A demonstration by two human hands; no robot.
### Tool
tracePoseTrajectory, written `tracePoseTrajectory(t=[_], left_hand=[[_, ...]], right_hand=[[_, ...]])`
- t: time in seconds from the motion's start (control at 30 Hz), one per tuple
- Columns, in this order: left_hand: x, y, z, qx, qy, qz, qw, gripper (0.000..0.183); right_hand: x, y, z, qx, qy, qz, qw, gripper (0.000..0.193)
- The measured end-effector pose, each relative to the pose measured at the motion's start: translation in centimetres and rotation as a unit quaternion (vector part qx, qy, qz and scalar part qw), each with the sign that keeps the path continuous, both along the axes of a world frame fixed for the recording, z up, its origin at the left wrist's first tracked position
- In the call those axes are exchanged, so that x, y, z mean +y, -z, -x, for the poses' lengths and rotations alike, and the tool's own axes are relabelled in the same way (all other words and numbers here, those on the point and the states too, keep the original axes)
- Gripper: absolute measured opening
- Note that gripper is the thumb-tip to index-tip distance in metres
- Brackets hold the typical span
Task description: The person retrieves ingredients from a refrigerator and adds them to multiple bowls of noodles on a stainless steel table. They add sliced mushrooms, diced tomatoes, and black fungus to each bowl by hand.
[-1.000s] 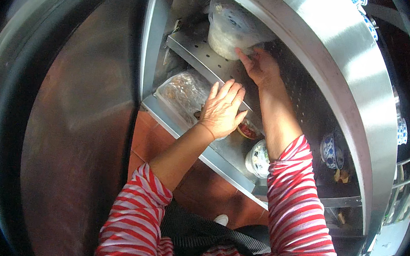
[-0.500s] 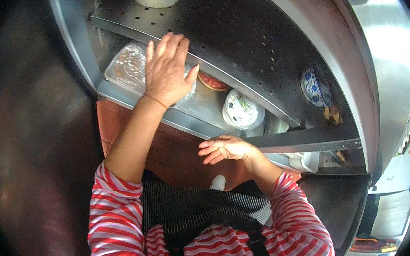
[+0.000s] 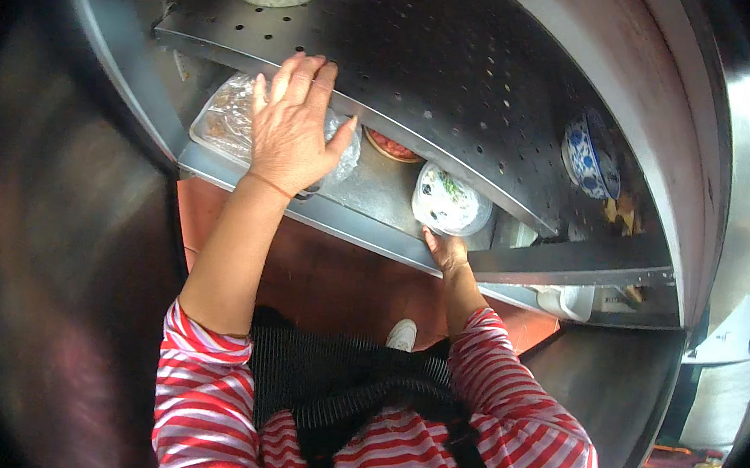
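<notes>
Your left hand (image 3: 290, 137) lies against the front edge of the perforated shelf (image 3: 407, 67), its 4 fingers slightly apart. Your right hand (image 3: 447, 251) meets the near side of the patterned white bowl (image 3: 443, 200), on the lower shelf (image 3: 374, 189) beside the dish of red food (image 3: 390, 145); I cannot tell whether its partly hidden fingers grip.

The middle of the perforated grey metal upper shelf (image 3: 407, 67) lay free, but its front edge overhung the plain metal lower shelf (image 3: 379, 190). My spread left grip (image 3: 290, 137) barred the right side of the clear film-covered tray (image 3: 224, 123). Farther right, bare metal gave me room until the round, white, dark-marked bowl (image 3: 442, 200) at my right grip (image 3: 449, 251).
</notes>
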State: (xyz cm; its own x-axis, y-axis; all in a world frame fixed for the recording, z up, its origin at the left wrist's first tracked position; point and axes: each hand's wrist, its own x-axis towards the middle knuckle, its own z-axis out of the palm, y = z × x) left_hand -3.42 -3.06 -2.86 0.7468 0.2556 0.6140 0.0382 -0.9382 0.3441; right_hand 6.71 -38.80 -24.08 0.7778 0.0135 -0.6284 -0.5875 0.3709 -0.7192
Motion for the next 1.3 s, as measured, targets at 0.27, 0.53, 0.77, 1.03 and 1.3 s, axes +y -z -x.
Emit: tracePoseTrajectory(t=[0.27,0.53,0.77,1.03,1.3], left_hand=[[1.0,0.0,1.5,-0.001,0.007,0.018,1.000,0.062],[1.7,0.0,2.8,-0.010,0.013,0.029,0.999,0.064],[1.9,-0.2,3.8,-0.008,0.017,0.016,1.000,0.061],[2.0,-0.7,4.6,0.013,0.013,0.026,0.999,0.057],[0.5,-1.6,2.4,0.011,-0.003,-0.015,1.000,0.043]], right_hand=[[0.6,-2.3,3.6,-0.052,0.009,0.045,0.998,0.035],[3.9,-12.1,14.1,-0.071,-0.111,-0.073,0.989,0.041],[5.1,-22.5,16.3,-0.129,-0.169,-0.031,0.977,0.042],[6.3,-30.6,11.5,-0.263,-0.197,-0.014,0.944,0.042],[9.0,-30.3,0.7,-0.181,-0.118,-0.008,0.976,0.021]])
